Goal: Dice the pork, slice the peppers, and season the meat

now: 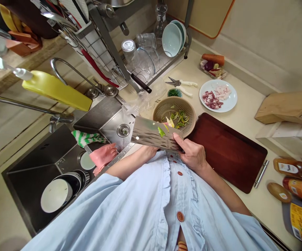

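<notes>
My right hand [194,153] is closed round the handle end of a cleaver [148,130], its index finger lying along the broad blade. Bits of green pepper [161,131] cling to the blade. My left hand [150,150] is behind the cleaver's lower edge, so its fingers are hidden. Just beyond the blade stands a tan colander [159,108] with sliced green vegetable pieces [181,119] in it. A dark red cutting board [226,150] lies right of the colander, by my right forearm.
Behind the board is a white plate [231,103] of chopped meat. Kitchen scissors [185,83] and a small bowl of chopped greens [174,92] sit behind the colander. On the left, the sink [22,181] holds bowls and pink gloves [102,157]. Bottles [300,186] and a knife block [284,106] stand right.
</notes>
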Demonstrator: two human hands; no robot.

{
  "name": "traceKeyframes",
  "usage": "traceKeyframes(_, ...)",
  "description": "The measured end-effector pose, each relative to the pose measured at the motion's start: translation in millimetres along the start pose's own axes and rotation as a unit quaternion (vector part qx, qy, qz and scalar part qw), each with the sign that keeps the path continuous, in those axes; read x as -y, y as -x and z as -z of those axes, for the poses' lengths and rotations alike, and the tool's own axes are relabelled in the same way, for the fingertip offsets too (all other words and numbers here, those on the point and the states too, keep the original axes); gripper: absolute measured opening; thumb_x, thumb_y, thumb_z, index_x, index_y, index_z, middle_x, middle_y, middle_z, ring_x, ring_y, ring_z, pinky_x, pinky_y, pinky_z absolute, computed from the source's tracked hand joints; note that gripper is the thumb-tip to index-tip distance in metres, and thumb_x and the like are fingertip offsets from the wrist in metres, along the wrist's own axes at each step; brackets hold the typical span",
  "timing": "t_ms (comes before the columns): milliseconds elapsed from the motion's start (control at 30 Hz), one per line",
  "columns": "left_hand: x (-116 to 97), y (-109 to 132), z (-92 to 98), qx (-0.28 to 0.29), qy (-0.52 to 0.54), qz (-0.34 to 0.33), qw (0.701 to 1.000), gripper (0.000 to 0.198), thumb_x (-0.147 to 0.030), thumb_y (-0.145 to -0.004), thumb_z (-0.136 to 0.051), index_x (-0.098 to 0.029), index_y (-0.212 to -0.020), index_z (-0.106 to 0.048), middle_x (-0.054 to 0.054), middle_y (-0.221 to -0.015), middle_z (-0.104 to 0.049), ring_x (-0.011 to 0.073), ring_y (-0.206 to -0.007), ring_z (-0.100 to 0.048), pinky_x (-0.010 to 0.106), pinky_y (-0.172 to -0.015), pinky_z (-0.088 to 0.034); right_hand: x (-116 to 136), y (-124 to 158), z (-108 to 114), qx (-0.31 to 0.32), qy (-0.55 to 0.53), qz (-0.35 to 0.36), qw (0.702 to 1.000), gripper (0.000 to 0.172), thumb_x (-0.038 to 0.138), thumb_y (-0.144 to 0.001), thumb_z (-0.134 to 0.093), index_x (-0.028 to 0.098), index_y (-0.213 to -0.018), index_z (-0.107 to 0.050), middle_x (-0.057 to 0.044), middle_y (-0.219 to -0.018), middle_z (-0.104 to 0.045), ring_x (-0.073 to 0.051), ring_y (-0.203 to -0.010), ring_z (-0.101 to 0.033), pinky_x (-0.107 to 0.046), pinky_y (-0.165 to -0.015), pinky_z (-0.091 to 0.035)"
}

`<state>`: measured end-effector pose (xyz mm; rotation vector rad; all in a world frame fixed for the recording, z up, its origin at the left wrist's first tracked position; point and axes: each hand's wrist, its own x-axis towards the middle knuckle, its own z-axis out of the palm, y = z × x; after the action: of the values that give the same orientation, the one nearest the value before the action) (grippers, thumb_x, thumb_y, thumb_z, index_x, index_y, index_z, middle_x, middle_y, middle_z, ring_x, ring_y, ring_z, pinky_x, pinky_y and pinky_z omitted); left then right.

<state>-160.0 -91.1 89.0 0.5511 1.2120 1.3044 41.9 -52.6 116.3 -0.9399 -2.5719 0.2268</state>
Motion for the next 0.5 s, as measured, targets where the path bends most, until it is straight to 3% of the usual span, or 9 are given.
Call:
traceKeyframes(133, 3, -14, -20.1, -0.056, 0.136, 0.044, 0.988, 0.012, -0.030, -0.078, -0.067, -0.024, -0.089, -0.068, 0.005, -0.090, -0.073, 0.0266, -0.102, -0.066, 0.040, -0.093, -0.052, -10, 1, -6, 0.025, -0.016, -0.016, 0.999, 0.051, 0.022, -0.087, -0.052, 0.024, -0.138, -0.056, -0.002, -0.077, -0.067, -0.011, -0.064, -0.057, -0.020, -0.059, -0.040)
traceKeyframes(267, -1, -22, -30.7, -0.033, 0.186, 0.076, 0.979, 0.018, -0.021, -0.067, -0.076, -0.018, -0.081, -0.065, 0.003, -0.072, -0.069, 0.0216, -0.079, -0.069, 0.034, -0.077, -0.056, -23, 3, -10, 0.024, 0.007, -0.080, 0.996, 0.050, 0.021, -0.086, -0.053, 0.021, -0.136, -0.058, -0.002, -0.076, -0.067, -0.012, -0.062, -0.057, -0.021, -0.058, -0.041)
traceKeyframes(500, -9, -11, -30.2, -0.088, 0.168, 0.096, 0.977, 0.015, -0.023, -0.078, -0.065, -0.028, -0.092, -0.070, 0.002, -0.085, -0.073, 0.0243, -0.087, -0.068, 0.037, -0.079, -0.056, -4, 1, -1, 0.001, -0.012, -0.012, 1.000, 0.047, 0.028, -0.090, -0.050, 0.022, -0.136, -0.058, -0.001, -0.070, -0.062, -0.011, -0.059, -0.053, -0.022, -0.056, -0.036)
